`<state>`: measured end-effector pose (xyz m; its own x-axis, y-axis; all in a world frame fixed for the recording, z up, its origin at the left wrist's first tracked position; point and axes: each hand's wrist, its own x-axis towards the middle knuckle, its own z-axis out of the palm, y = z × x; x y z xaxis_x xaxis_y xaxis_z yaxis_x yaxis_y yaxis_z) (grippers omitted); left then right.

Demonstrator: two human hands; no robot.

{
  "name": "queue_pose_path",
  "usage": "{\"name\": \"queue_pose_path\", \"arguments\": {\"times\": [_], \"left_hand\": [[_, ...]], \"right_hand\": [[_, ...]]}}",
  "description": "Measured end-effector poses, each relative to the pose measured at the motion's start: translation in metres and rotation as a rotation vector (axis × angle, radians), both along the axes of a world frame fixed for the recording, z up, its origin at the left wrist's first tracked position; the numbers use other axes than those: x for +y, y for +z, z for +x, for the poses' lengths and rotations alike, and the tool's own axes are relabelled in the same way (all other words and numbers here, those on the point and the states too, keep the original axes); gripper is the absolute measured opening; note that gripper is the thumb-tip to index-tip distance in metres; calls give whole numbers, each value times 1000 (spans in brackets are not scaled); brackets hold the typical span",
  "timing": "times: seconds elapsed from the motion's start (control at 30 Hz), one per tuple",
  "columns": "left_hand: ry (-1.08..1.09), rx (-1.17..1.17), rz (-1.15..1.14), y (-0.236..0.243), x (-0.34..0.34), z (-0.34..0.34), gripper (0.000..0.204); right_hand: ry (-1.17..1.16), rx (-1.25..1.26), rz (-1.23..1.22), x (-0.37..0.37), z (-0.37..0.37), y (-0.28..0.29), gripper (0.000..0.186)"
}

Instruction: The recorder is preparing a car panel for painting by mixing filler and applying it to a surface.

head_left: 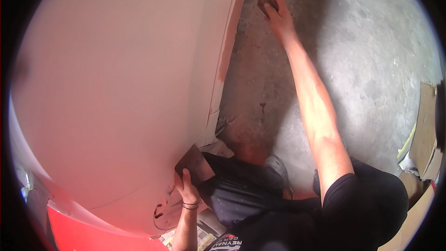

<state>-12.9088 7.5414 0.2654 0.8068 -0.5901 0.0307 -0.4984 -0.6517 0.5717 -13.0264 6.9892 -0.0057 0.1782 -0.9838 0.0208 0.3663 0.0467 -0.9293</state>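
A large pale car body panel fills the left side. Along its right edge runs a brownish filler patch. My right hand, arm stretched far forward, grips a small thin dark plate that looks like a filler spreader. It is held beside the far end of the patch, apart from it. Low and near my body, my left hand is closed on the edge of a flat dark rectangular board, next to the panel's near end. The fingers behind the board are hidden.
Grey concrete floor lies to the right. Crumpled masking paper sits under the panel's near edge. Cardboard stands at the far right. A red body part shows at the lower left. My knees and shoe are close to the panel.
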Motion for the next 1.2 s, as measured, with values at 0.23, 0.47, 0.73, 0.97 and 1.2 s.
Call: {"name": "queue_pose_path", "arguments": {"times": [0.23, 0.47, 0.73, 0.97, 1.2], "left_hand": [[-21, -54, -43, -34, -22, -12, 56], [-8, -11, -11, -34, -14, 3, 58], [-29, -41, 95, -35, -27, -1, 63], [-46, -26, 92, -33, -30, -1, 63], [-39, -13, 53, -39, -30, 0, 59]], "right_hand": [[-42, 99, -208, -49, 45, -20, 52], [20, 79, -103, -53, 63, -16, 55], [-148, 252, -333, -36, 78, -23, 51], [-134, 194, -301, -65, 57, -27, 62], [66, 114, -147, -58, 65, -17, 59]]}}
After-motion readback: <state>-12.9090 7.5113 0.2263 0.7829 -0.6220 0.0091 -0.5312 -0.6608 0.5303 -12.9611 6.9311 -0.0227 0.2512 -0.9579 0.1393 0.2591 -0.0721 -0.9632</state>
